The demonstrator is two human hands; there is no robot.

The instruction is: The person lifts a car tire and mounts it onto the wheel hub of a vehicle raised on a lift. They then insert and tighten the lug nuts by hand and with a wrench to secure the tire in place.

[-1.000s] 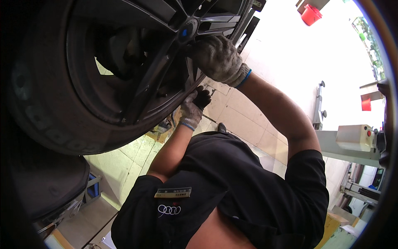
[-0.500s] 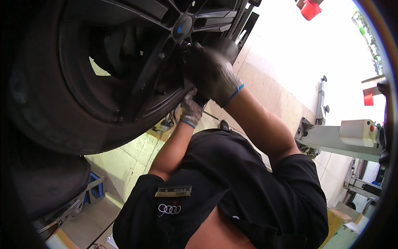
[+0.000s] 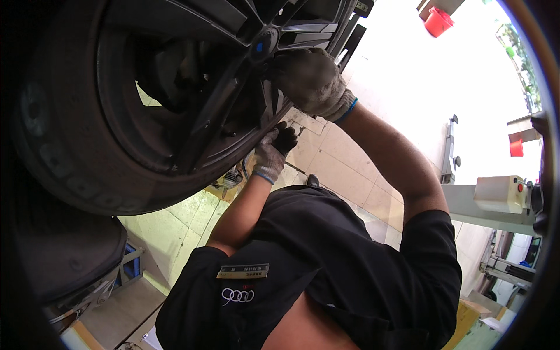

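Both gloved hands on raised car wheel (image 3: 146, 99): right hand (image 3: 312, 81) cupped over spokes by hub, left hand (image 3: 273, 153) curled on lower rim; looks heavy, stiff, best gripped at spokes/rim.

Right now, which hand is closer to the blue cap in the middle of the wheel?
Right. The right hand rests on the spokes just beside the blue cap; the left hand is lower, at the wheel rim's bottom edge.

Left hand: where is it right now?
In the head view, the gloved left hand sits at the lower rim of the black wheel, just below the gloved right hand near the hub.
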